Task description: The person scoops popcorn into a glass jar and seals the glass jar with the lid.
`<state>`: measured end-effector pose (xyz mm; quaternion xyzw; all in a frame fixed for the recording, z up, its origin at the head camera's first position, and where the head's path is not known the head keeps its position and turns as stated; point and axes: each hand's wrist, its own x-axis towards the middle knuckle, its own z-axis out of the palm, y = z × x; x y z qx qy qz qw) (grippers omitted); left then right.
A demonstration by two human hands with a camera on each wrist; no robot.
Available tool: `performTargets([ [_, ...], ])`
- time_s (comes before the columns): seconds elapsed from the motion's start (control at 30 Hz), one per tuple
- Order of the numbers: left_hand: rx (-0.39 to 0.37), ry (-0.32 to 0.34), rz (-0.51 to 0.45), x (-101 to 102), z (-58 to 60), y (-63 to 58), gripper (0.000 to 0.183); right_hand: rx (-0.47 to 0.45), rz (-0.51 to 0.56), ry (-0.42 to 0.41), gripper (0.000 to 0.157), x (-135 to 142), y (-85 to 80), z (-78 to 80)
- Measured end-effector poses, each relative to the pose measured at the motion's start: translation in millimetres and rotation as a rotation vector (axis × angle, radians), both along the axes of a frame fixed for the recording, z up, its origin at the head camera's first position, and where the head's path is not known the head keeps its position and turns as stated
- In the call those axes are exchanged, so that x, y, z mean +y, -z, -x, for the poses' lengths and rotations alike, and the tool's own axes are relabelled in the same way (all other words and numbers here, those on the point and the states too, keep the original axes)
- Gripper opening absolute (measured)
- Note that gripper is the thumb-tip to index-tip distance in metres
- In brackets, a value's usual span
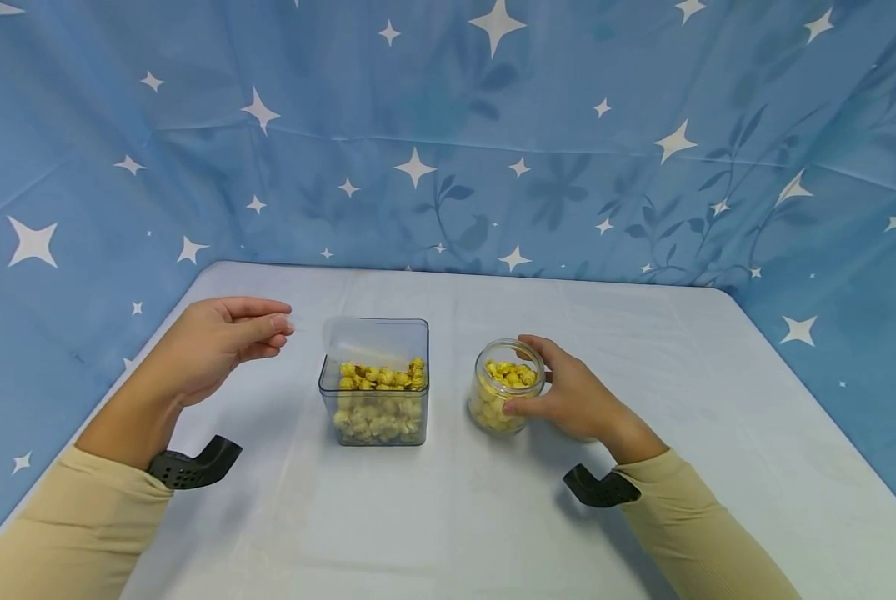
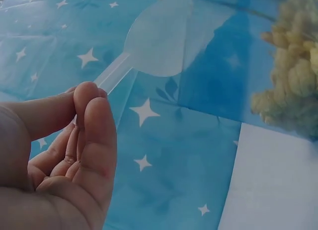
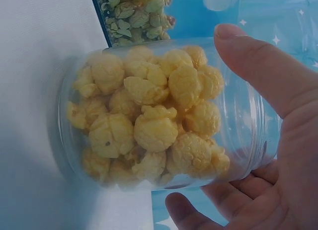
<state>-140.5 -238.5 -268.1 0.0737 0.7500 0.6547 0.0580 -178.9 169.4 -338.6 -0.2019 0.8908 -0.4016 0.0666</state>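
Observation:
My left hand (image 1: 226, 342) pinches the handle of a clear plastic spoon (image 2: 164, 36) between thumb and fingertips. The spoon's wide, flat-looking bowl is over the back left of a transparent square container (image 1: 410, 333); no popcorn shows on it. Yellow popcorn (image 1: 376, 379) fills the lower part of that container. To its right a round glass jar (image 3: 238, 115) without a lid stands on the table, filled most of the way with popcorn (image 3: 154, 125). My right hand (image 1: 575, 396) grips the jar near its rim, thumb on the near side and fingers on the far side.
A white cloth covers the table (image 1: 387, 517). Behind it hangs a blue curtain (image 1: 448, 108) with white stars. A small pale edge shows under my right hand; what it belongs to is hidden. Black wrist mounts (image 1: 196, 464) sit on both sleeves.

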Motion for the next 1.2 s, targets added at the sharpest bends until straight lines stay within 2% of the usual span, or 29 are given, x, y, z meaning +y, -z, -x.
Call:
performTargets([
  [0.27, 0.022, -0.018, 0.259, 6.3, 5.2, 5.3, 0.045, -0.007, 0.009, -0.007, 0.097, 0.0, -1.0, -1.3],
  [0.5, 0.011, -0.009, 0.387, 12.4, 13.3, 12.2, 0.048, 0.004, -0.004, -0.002, 0.098, 0.3, -0.7, -1.9],
  [0.57, 0.013, -0.013, 0.452, 13.0, 13.4, 13.7, 0.052, 0.007, -0.006, 0.001, 0.098, 0.4, -0.4, -2.0],
  [0.67, 0.047, -0.061, 0.587, 14.7, 10.8, 12.7, 0.064, 0.01, -0.004, 0.003, 0.098, 0.5, 0.5, -2.2],
  [0.77, 0.144, -0.16, 0.673, 22.2, 2.9, 6.8, 0.072, 0.013, 0.011, 0.003, 0.098, 1.2, 1.2, -3.4],
  [0.83, 0.252, -0.219, 0.673, 31.6, -5.3, 1.5, 0.071, 0.022, 0.024, 0.0, 0.097, 3.0, 1.4, -4.7],
  [0.9, 0.388, -0.251, 0.641, 45.1, -14.3, -3.2, 0.066, 0.037, 0.037, -0.001, 0.095, 5.9, 1.2, -6.2],
  [0.97, 0.513, -0.239, 0.603, 61.7, -23.3, -6.3, 0.06, 0.066, 0.054, -0.004, 0.093, 10.4, 0.8, -7.6],
  [1.03, 0.605, -0.195, 0.542, 80.3, -30.6, -7.4, 0.057, 0.106, 0.064, -0.003, 0.09, 16.0, 0.7, -8.9],
  [1.1, 0.646, -0.141, 0.465, 99.7, -35.8, -5.8, 0.056, 0.153, 0.067, 0.01, 0.085, 22.6, 1.4, -10.1],
  [1.2, 0.636, -0.058, 0.344, 127.6, -39.9, 0.1, 0.058, 0.2, 0.055, 0.06, 0.077, 33.9, 4.2, -13.4],
])
